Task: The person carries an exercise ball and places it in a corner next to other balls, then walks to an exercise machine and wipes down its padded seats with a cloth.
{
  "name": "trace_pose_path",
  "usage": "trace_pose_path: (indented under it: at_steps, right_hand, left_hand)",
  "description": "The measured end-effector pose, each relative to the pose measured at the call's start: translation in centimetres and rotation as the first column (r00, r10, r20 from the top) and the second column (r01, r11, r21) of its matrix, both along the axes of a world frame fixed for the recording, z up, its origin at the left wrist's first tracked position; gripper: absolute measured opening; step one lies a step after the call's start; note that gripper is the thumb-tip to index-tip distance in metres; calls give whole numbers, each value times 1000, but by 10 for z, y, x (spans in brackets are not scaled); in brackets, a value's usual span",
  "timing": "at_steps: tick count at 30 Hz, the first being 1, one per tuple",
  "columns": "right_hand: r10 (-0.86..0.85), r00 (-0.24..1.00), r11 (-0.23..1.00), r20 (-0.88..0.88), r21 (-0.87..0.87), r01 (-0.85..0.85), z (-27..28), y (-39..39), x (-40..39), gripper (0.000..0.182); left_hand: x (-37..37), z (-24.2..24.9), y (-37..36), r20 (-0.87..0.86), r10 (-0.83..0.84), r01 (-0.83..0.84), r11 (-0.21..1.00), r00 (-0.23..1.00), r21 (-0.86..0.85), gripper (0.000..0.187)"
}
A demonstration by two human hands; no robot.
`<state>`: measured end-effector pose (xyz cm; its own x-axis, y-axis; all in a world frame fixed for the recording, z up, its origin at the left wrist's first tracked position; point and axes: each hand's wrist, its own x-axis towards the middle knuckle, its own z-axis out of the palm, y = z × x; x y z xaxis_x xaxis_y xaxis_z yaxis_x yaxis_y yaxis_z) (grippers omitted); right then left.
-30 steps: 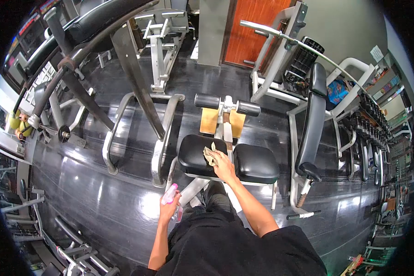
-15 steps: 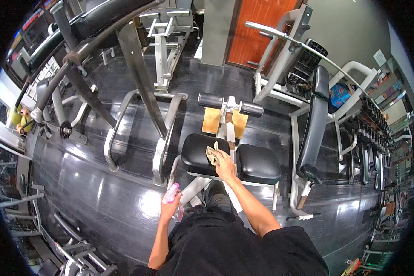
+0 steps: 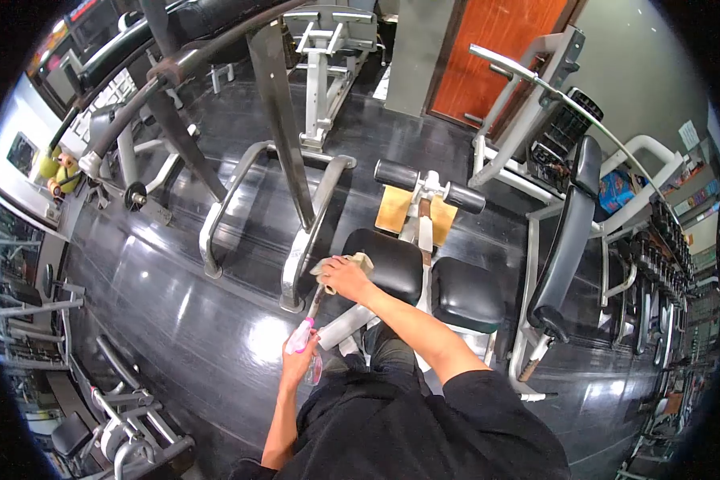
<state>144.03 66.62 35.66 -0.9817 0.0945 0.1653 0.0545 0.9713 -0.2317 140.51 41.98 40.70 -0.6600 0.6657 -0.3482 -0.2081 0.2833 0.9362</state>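
Observation:
My right hand [image 3: 346, 280] is closed on a beige cloth [image 3: 362, 264] at the left edge of a black padded seat [image 3: 392, 262]. Lower down, my left hand [image 3: 298, 362] grips a clear spray bottle with a pink and white head [image 3: 301, 336], held over the floor below and left of the seat. A second black pad [image 3: 466, 292] lies to the right of the first, across a light metal frame. Beyond them are two black foam rollers [image 3: 398, 174] on the same machine.
A grey metal frame [image 3: 316, 224] stands close on the left. To the right is an upright black bench pad [image 3: 564, 248] under a barbell [image 3: 568, 100]. A wooden footplate [image 3: 394, 210] sits below the rollers. Behind is an orange-brown door [image 3: 488, 60].
My right hand has moved left with the cloth, from the middle of the seat to its left edge. My left hand still holds the bottle. The view has shifted, so the machines appear farther right.

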Motion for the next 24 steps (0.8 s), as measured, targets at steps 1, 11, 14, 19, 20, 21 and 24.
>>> trace_pose_path:
  at_steps: [1, 11, 14, 19, 20, 21, 24]
  right_hand:
    - [49, 999, 991, 10, 126, -50, -1, -3, 1, 27]
    - [341, 934, 887, 104, 293, -357, -9, 4, 108, 28]
    - [322, 931, 853, 174, 373, -365, -3, 12, 150, 31]
    - [244, 941, 945, 236, 162, -285, 20, 20, 211, 35]
    - [243, 941, 945, 238, 162, -285, 23, 24, 220, 35]
    - [130, 954, 992, 271, -31, -126, 36, 27, 227, 40]
    - [-199, 975, 960, 100, -182, 215, 62, 43, 226, 50]
  left_hand:
    - [0, -1, -3, 3, 5, -5, 1000, 1000, -1, 19]
    - [0, 3, 13, -17, -41, 40, 998, 999, -39, 21]
    - [-3, -4, 21, -15, -77, 77, 997, 997, -22, 21]
    - [-6, -4, 23, -4, -101, 101, 995, 995, 6, 19]
    - [-7, -4, 23, -11, -102, 102, 995, 995, 13, 19]
    - [-7, -5, 22, -17, -102, 102, 995, 995, 18, 18]
    - [-9, -6, 19, -3, -103, 103, 995, 995, 8, 18]
